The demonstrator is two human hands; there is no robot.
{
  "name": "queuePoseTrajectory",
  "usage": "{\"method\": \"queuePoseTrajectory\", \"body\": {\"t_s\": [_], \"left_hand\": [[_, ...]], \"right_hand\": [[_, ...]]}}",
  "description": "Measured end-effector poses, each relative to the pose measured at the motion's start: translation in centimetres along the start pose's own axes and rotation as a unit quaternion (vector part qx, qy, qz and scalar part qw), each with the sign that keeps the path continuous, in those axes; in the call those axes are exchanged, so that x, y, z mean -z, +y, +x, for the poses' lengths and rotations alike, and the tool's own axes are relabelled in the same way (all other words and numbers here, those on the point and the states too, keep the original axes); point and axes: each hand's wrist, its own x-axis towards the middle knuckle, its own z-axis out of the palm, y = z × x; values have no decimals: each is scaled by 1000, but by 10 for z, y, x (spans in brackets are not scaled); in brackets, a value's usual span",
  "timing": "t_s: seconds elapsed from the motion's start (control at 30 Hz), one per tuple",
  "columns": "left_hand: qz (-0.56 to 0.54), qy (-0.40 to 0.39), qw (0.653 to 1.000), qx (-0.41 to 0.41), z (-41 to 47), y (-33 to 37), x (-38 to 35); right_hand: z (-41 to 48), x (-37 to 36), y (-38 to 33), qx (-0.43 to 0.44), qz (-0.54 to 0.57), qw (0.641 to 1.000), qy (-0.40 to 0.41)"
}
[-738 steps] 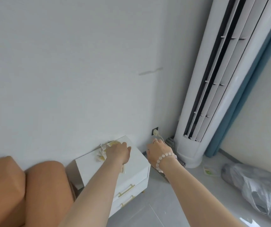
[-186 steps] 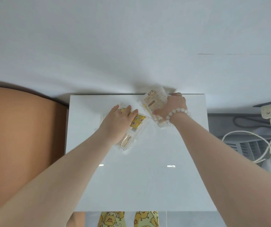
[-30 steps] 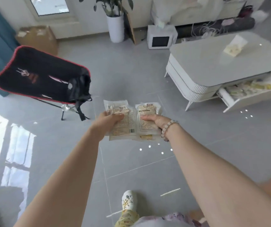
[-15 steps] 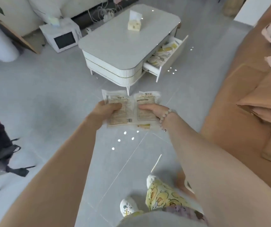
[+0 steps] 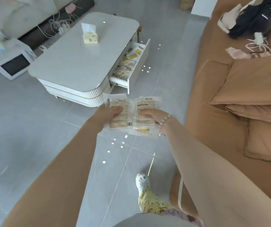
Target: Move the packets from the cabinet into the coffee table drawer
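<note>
Holds thin plastic packets (image 5: 122, 112) at frame centre in left hand (image 5: 109, 114) and right hand (image 5: 152, 116), fingers curled under, thumbs pressed on top; likely light, floppy, slick, so best pinched mid-body until over the open coffee table drawer (image 5: 142, 58) upper centre.

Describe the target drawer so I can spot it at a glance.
Find the white coffee table left of the tan sofa. On its sofa-facing side one drawer stands pulled open. Unlike the table's closed ribbed end, it shows yellow and beige packets inside.
</note>
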Motion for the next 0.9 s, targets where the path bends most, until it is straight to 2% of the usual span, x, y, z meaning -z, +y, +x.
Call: {"method": "queuePoseTrajectory", "body": {"t_s": [0.3, 0.7, 0.9], "left_hand": [[-25, -13, 1000, 1, 105, 71, -44], [-13, -57, 998, 1, 213, 135, -73], [-13, -67, 998, 3, 294, 182, -71]], "right_hand": [[82, 78, -72, -15, 2, 1000, 4], [162, 131, -135, -16, 33, 998, 46], [224, 150, -194, -38, 26, 997, 54]]}}
